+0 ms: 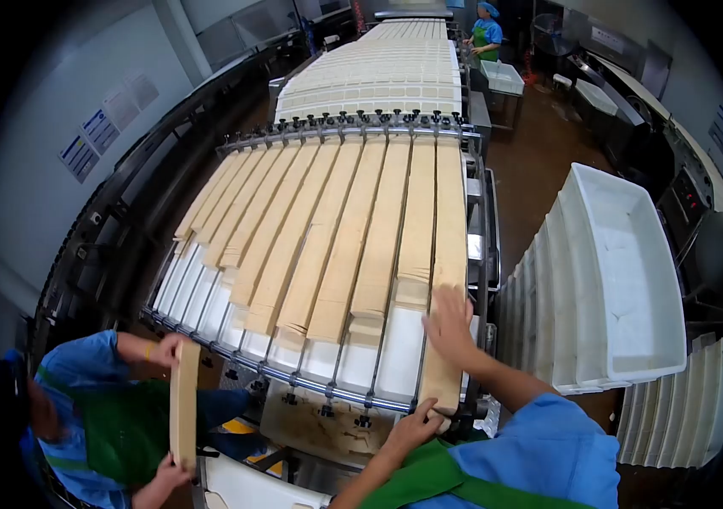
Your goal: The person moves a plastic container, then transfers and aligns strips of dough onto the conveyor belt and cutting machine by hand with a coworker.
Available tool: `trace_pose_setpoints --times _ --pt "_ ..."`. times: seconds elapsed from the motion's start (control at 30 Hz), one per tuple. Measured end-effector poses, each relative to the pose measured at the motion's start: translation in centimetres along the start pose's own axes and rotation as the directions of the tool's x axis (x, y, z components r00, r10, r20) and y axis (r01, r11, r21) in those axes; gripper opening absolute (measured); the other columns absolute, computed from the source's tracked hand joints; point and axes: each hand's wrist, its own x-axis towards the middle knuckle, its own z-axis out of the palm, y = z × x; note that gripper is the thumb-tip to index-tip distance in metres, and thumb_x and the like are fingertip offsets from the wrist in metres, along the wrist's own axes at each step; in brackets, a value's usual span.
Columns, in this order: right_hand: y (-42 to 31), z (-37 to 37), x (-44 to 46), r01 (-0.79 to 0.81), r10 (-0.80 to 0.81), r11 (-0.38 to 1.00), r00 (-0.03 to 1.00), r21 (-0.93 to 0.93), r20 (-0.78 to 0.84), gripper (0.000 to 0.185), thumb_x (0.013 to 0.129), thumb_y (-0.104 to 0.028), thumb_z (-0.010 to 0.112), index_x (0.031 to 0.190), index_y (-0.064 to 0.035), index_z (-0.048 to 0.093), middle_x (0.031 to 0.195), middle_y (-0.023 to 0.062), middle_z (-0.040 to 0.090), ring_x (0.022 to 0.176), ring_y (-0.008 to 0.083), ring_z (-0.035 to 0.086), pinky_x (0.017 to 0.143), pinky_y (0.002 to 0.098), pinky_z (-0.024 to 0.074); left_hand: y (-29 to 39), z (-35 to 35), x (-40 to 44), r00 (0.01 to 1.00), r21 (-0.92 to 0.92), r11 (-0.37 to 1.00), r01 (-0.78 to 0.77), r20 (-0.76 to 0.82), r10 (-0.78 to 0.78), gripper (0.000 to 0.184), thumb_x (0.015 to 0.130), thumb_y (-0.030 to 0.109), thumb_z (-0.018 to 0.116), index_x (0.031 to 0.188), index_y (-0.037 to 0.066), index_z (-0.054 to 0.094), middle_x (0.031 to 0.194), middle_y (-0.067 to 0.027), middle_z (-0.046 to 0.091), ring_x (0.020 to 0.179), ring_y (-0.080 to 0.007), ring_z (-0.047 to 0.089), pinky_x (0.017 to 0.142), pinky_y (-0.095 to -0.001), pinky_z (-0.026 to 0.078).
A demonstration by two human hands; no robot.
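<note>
A long pale-tan strip (448,216) lies along the right edge of a slatted conveyor, reaching to its near end. My right hand (451,329) rests on top of this strip, palm down with fingers spread. At the strip's near end, my left hand (412,431) has its fingers curled against the edge, gripping it; part of the grip is hidden. Several similar strips (336,254) lie side by side to the left, some stacked, with layered or cracked near ends.
At lower left, a co-worker in a green apron (124,428) holds another tan strip (183,403) upright. Stacked white bins (633,280) stand on the right. A row of black knobs (361,119) crosses the conveyor. Another worker (486,34) stands at the far end.
</note>
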Motion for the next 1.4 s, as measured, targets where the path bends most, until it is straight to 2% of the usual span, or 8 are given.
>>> trace_pose_setpoints --times 0.17,0.37,0.43,0.7,0.87,0.93,1.17,1.4 --pt "-5.3 -4.7 -9.6 0.617 -0.582 0.787 0.748 -0.012 0.319 0.019 0.084 -0.023 0.060 0.101 -0.0145 0.061 0.136 0.0090 0.047 0.133 0.0296 0.036 0.104 0.0518 0.0217 1.1 -5.2 -4.7 0.936 0.032 0.963 0.268 -0.246 -0.253 0.025 0.069 0.007 0.071 0.087 0.010 0.054 0.107 -0.0097 0.063 0.078 -0.0283 0.065 0.060 -0.0355 0.053" --pt "-3.9 -6.6 -10.9 0.735 -0.614 0.677 0.590 -0.034 0.524 0.027 0.080 -0.021 0.058 0.106 -0.0209 0.067 0.138 0.0067 0.045 0.128 0.0291 0.041 0.100 0.0461 0.0312 0.4 -6.7 -14.6 0.403 -0.169 0.705 0.689 -0.719 -0.566 0.032 0.075 0.002 0.069 0.102 0.001 0.052 0.116 -0.0189 0.054 0.081 -0.0289 0.064 0.066 -0.0305 0.052" --pt "-3.5 -5.6 -11.1 0.804 -0.681 0.591 0.542 -0.068 0.492 0.028 0.079 -0.021 0.059 0.106 -0.0214 0.068 0.139 0.0079 0.044 0.126 0.0310 0.041 0.099 0.0441 0.0334 1.6 -7.3 -17.6 0.084 -0.555 0.387 0.737 -0.492 -0.866 0.048 0.079 0.004 0.066 0.121 -0.002 0.044 0.128 -0.0235 0.041 0.101 -0.0360 0.056 0.086 -0.0424 0.047" --pt "-4.5 -4.9 -11.0 0.824 -0.715 0.562 0.528 -0.070 0.458 0.017 0.074 -0.024 0.064 0.088 -0.0190 0.074 0.133 0.0090 0.050 0.119 0.0296 0.045 0.093 0.0415 0.0375 4.0 -2.2 -30.3 -0.197 -0.214 -0.083 0.973 -0.598 -0.777 0.031 0.082 0.027 0.064 0.095 0.000 0.059 0.098 -0.0252 0.056 0.098 -0.0413 0.050 0.091 -0.0497 0.038" --pt "-3.8 -5.4 -10.3 0.842 -0.748 0.519 0.530 -0.145 0.400 0.013 0.073 -0.027 0.066 0.082 -0.0217 0.073 0.132 0.0083 0.051 0.117 0.0286 0.048 0.093 0.0445 0.0379 1.7 3.4 -35.7 0.024 -0.018 0.053 0.998 -0.712 -0.701 0.033 0.080 0.034 0.068 0.097 0.008 0.057 0.112 -0.0236 0.057 0.105 -0.0388 0.048 0.089 -0.0572 0.037" --pt "-4.1 -5.3 -10.3 0.800 -0.737 0.559 0.600 -0.219 0.309 0.012 0.071 -0.028 0.067 0.080 -0.0231 0.073 0.131 0.0090 0.052 0.117 0.0303 0.049 0.096 0.0490 0.0369 1.8 2.5 -35.3 -0.204 -0.094 -0.193 0.977 -0.690 -0.695 0.057 0.076 0.025 0.074 0.120 0.000 0.047 0.123 -0.0198 0.046 0.086 -0.0304 0.060 0.074 -0.0363 0.051" --pt "-5.2 -3.5 -10.7 0.651 -0.615 0.759 0.734 -0.038 0.290 0.009 0.064 -0.008 0.065 0.071 -0.0115 0.069 0.124 0.0171 0.055 0.114 0.0378 0.049 0.098 0.0559 0.0327 -1.5 -0.1 -34.5 -0.337 -0.734 0.133 0.666 -0.456 -0.824 0.028 0.074 0.023 0.076 0.081 0.001 0.061 0.073 -0.0105 0.064 0.071 -0.0210 0.059 0.065 -0.0358 0.049" --pt "-14.4 7.1 -13.4 0.712 -0.794 0.603 0.580 0.361 0.182 0.026 0.067 0.007 0.059 0.089 -0.0058 0.063 0.116 0.0189 0.057 0.106 0.0376 0.053 0.090 0.0464 0.0393 3.4 -2.6 -32.6 -0.366 -0.843 0.411 0.348 -0.525 -0.768 0.049 0.083 0.018 0.071 0.123 0.002 0.048 0.118 -0.0143 0.049 0.102 -0.0234 0.055 0.079 -0.0341 0.051"
